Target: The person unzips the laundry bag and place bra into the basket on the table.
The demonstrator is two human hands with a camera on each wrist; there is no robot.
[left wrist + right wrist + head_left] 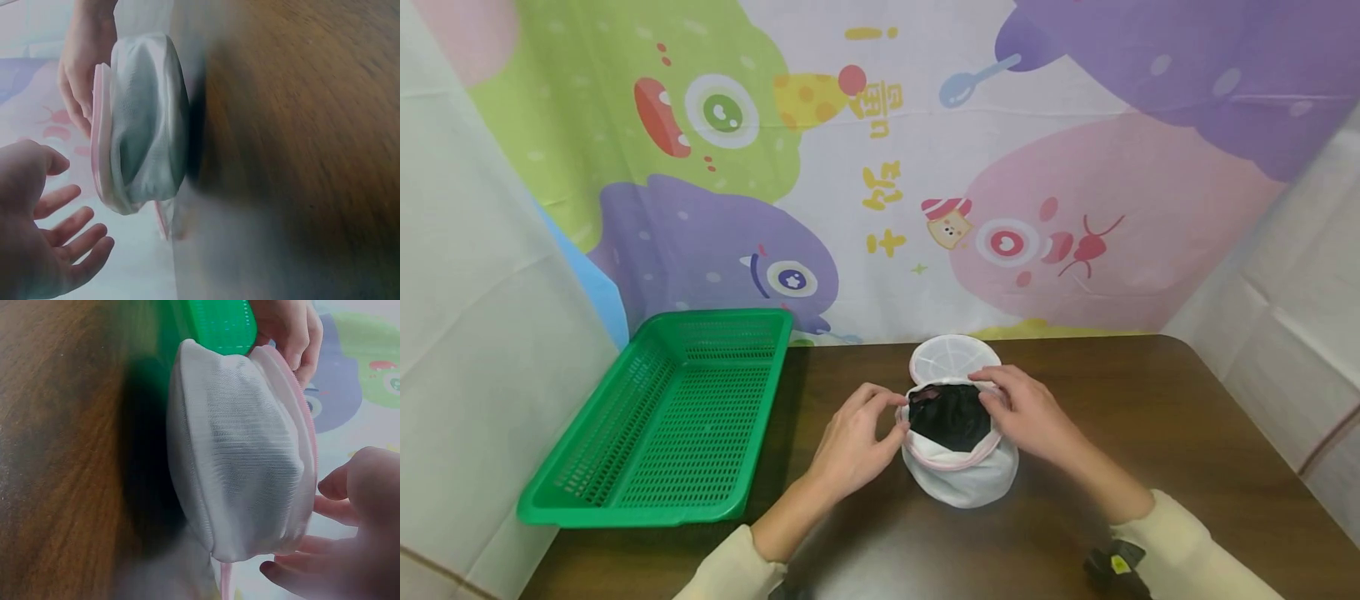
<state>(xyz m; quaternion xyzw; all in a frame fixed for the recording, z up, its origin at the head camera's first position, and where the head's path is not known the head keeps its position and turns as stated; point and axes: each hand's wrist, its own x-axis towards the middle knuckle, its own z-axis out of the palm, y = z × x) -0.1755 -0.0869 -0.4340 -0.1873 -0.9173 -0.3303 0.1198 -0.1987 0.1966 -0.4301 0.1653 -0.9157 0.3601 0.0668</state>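
A round white mesh laundry bag (966, 485) with pink zip trim stands unzipped on the table, bunched black fabric (953, 419) inside it. Its round lid (953, 357) lies flipped back behind the opening. At the left rim is my left hand (857, 437), thumb and index apart; the left wrist view shows its fingers loosely spread beside the bag. My right hand (1026, 408) touches the right far rim, its thumb over the opening. In the right wrist view, the right hand (369, 525) has loose fingers, some partly hidden behind the bag's rim.
To the left stands a green plastic basket (756, 442) with slotted walls and floor. A printed cartoon curtain (880, 292) hangs along the back edge of the brown wooden table (1112, 400). Pale cloth covers the walls at both sides.
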